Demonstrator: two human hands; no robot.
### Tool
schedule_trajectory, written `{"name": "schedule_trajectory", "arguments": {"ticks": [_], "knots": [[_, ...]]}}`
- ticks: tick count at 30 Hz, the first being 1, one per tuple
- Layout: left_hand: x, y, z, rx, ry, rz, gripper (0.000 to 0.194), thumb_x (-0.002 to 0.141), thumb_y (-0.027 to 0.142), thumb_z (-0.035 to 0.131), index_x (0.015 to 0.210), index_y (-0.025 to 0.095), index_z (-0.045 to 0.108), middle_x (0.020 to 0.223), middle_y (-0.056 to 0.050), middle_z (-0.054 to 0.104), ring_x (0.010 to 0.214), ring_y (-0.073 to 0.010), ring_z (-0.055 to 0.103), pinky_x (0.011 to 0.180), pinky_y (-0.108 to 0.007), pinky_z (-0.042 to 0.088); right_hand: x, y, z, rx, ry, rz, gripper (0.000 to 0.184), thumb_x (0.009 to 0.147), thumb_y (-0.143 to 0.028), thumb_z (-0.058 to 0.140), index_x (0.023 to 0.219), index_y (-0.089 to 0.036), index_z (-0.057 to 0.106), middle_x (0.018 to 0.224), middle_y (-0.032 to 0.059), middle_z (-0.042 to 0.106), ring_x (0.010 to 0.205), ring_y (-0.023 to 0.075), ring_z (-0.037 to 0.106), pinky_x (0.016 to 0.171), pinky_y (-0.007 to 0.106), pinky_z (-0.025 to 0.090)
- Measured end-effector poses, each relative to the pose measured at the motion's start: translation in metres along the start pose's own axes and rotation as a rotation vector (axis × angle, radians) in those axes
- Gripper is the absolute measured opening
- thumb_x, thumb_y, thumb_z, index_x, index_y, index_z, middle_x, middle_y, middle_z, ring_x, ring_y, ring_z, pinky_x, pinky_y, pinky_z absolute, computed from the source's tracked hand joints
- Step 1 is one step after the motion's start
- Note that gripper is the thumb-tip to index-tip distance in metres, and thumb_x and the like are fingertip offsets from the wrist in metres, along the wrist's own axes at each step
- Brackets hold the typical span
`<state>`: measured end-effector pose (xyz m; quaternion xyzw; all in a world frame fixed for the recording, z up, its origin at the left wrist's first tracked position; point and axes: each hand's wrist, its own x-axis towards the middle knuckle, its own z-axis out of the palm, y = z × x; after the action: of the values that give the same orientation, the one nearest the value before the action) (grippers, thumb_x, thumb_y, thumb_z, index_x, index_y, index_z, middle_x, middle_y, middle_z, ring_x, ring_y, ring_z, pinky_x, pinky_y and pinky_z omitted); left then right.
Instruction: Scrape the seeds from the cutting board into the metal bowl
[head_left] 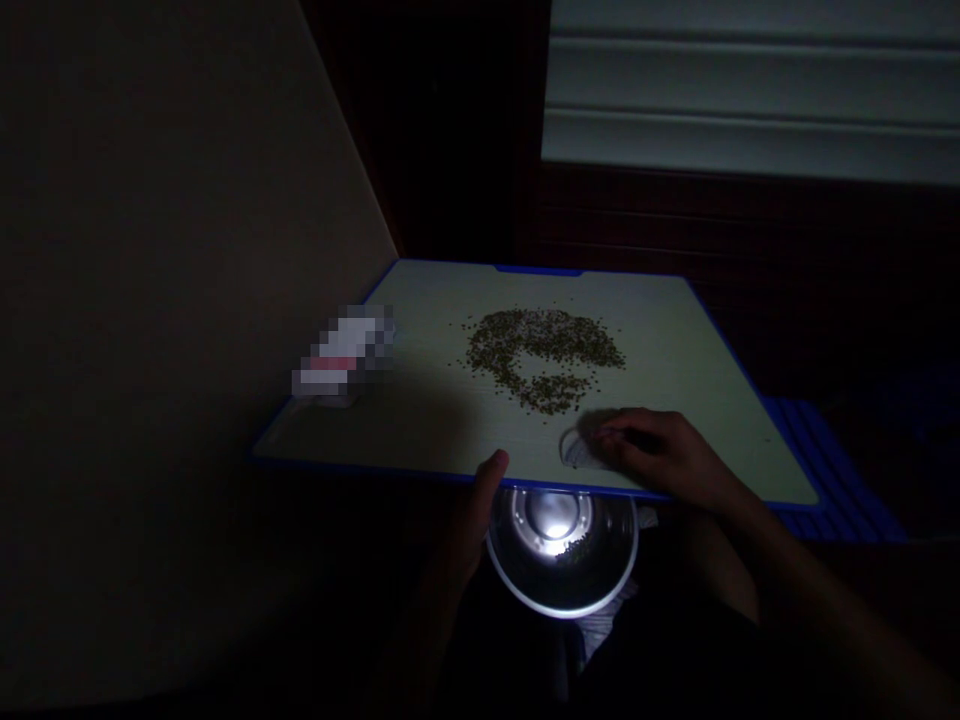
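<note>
A pale board (660, 440) with a blue rim lies flat in front of me, with a ring-like spread of small brown seeds or grains (544, 355) on it. My left hand (476, 505) grips the board's front edge, thumb on top and the other fingers hidden. My right hand (660, 450) rests low over the front right part, pinching a small, pale, see-through piece (581, 450) with a curved edge against the surface. Below the front edge, between my hands, a shiny metal bowl (564, 610) holds some dark grains (576, 550).
A blurred-out white and red object (345, 350) sits at the board's left edge. A pale wall (187, 250) rises on the left. At the right is a blue ribbed thing (840, 480); pale slats (750, 85) hang behind. Most surroundings are dark.
</note>
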<state>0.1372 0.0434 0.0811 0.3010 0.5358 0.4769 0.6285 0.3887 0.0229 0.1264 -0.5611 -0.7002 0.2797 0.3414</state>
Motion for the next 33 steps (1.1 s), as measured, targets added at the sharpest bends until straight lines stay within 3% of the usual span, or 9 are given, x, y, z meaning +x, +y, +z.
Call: {"name": "schedule_trajectory", "arguments": {"ticks": [4, 13, 15, 17, 19, 21, 33], "knots": [[0.001, -0.002, 0.0, 0.004, 0.034, -0.044, 0.036, 0.082, 0.042, 0.077, 0.113, 0.025, 0.071, 0.123, -0.007, 0.074, 0.132, -0.0288, 0.058, 0.117, -0.04, 0.037, -0.002, -0.004, -0.001, 0.033, -0.103, -0.075, 0.016, 0.09, -0.028, 0.067, 0.102, -0.022, 0.075, 0.097, 0.0042, 0.077, 0.087, 0.018, 0.071, 0.078, 0.03, 0.055], [-0.004, 0.004, 0.005, -0.02, -0.001, -0.096, 0.036, 0.085, 0.042, 0.073, 0.114, 0.02, 0.072, 0.121, -0.009, 0.075, 0.129, -0.029, 0.061, 0.115, -0.04, 0.04, -0.004, -0.009, -0.001, 0.07, -0.107, -0.031, 0.015, 0.09, -0.031, 0.068, 0.099, -0.022, 0.077, 0.093, 0.0035, 0.077, 0.082, 0.018, 0.072, 0.075, 0.029, 0.055], [-0.006, 0.007, 0.007, -0.024, 0.021, -0.043, 0.035, 0.085, 0.038, 0.074, 0.115, 0.021, 0.07, 0.122, -0.008, 0.074, 0.132, -0.0272, 0.058, 0.116, -0.037, 0.038, -0.002, -0.008, -0.001, 0.056, -0.03, 0.006, 0.017, 0.091, -0.034, 0.066, 0.099, -0.022, 0.076, 0.095, 0.004, 0.077, 0.084, 0.019, 0.071, 0.077, 0.03, 0.055], [-0.009, 0.011, 0.009, -0.004, 0.086, 0.01, 0.03, 0.084, 0.034, 0.074, 0.113, 0.024, 0.071, 0.119, -0.006, 0.075, 0.134, -0.0262, 0.056, 0.116, -0.035, 0.037, 0.0, -0.005, 0.0, 0.036, 0.131, 0.07, 0.022, 0.092, -0.037, 0.063, 0.1, -0.021, 0.075, 0.097, 0.0049, 0.077, 0.086, 0.0204, 0.071, 0.079, 0.031, 0.055], [-0.012, 0.015, 0.011, 0.028, 0.03, -0.043, 0.021, 0.086, 0.036, 0.072, 0.104, 0.024, 0.074, 0.113, -0.007, 0.077, 0.132, -0.028, 0.057, 0.116, -0.036, 0.038, 0.002, -0.002, 0.0, 0.024, 0.297, 0.147, 0.026, 0.093, -0.04, 0.061, 0.102, -0.02, 0.074, 0.098, 0.006, 0.077, 0.088, 0.0219, 0.071, 0.08, 0.033, 0.055], [-0.014, 0.017, 0.012, 0.017, 0.03, -0.035, 0.02, 0.086, 0.036, 0.071, 0.101, 0.024, 0.075, 0.113, -0.007, 0.077, 0.131, -0.0287, 0.058, 0.116, -0.036, 0.037, 0.005, 0.001, 0.001, 0.01, 0.381, 0.198, 0.029, 0.094, -0.042, 0.06, 0.103, -0.018, 0.074, 0.1, 0.0071, 0.077, 0.09, 0.0232, 0.071, 0.083, 0.034, 0.054], [-0.011, 0.013, 0.012, -0.001, 0.083, 0.008, 0.035, 0.084, 0.032, 0.074, 0.118, 0.026, 0.069, 0.12, -0.006, 0.075, 0.133, -0.028, 0.057, 0.116, -0.038, 0.038, 0.009, 0.01, 0.003, -0.11, 0.345, 0.109, 0.032, 0.096, -0.044, 0.058, 0.109, -0.02, 0.074, 0.109, 0.0091, 0.076, 0.098, 0.0247, 0.07, 0.089, 0.038, 0.054]]}}
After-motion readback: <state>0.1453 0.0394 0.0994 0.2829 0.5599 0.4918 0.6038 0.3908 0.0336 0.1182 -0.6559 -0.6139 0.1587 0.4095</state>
